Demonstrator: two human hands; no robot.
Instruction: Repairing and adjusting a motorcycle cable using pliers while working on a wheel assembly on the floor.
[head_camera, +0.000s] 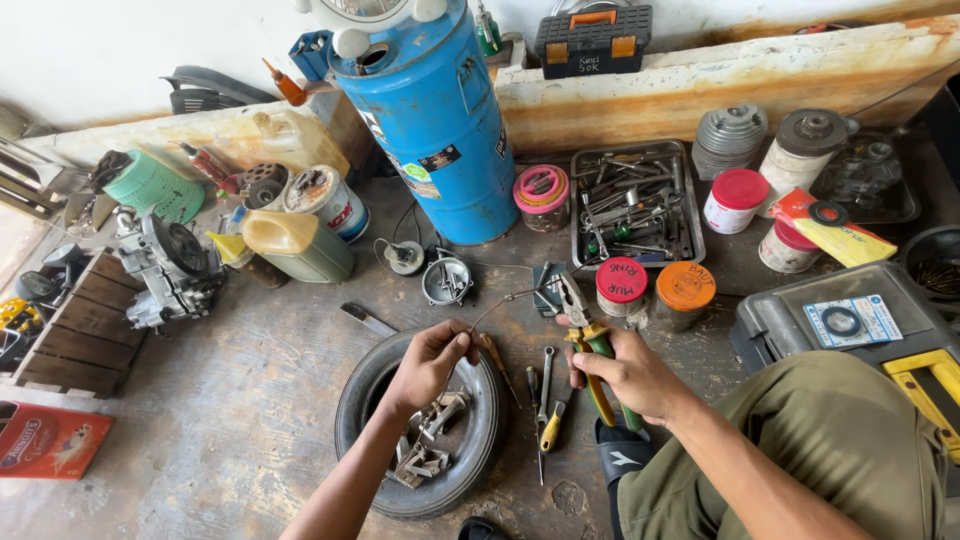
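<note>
Pinching one end of a thin wire (500, 300), the left hand (430, 362) has its thumb and forefinger pressed together on it, just above the tyre (470, 440) that lies flat on the floor. From that pinch the wire arcs up and to the right, across to the nose of the pliers (585, 335) — their tip meets it near a small dark part on the floor. The right hand (630, 378) is wrapped shut round the pliers' green and yellow handles, thumb on top, the nose pointing up and away from the palm.

Between the two hands, below the wire, lie a wrench (545, 375) and a screwdriver (550, 428) with a yellow handle, close beside each other on the concrete. Inside the tyre, under the left wrist, sits a heap of grey metal parts (425, 445).

Beyond the pliers' tip stand two jars, one with a red lid (621, 280) and one with an orange lid (685, 287), just beside each other. Behind them is a metal tray (690, 245) full of tools, and to its left a blue drum (430, 120). Right of the right forearm — past the person's olive-trousered knee (820, 430) — a grey tool case (770, 320) lies on the floor. Well off to the left of the left hand rests an engine (165, 265) beside a wooden pallet (85, 330).
</note>
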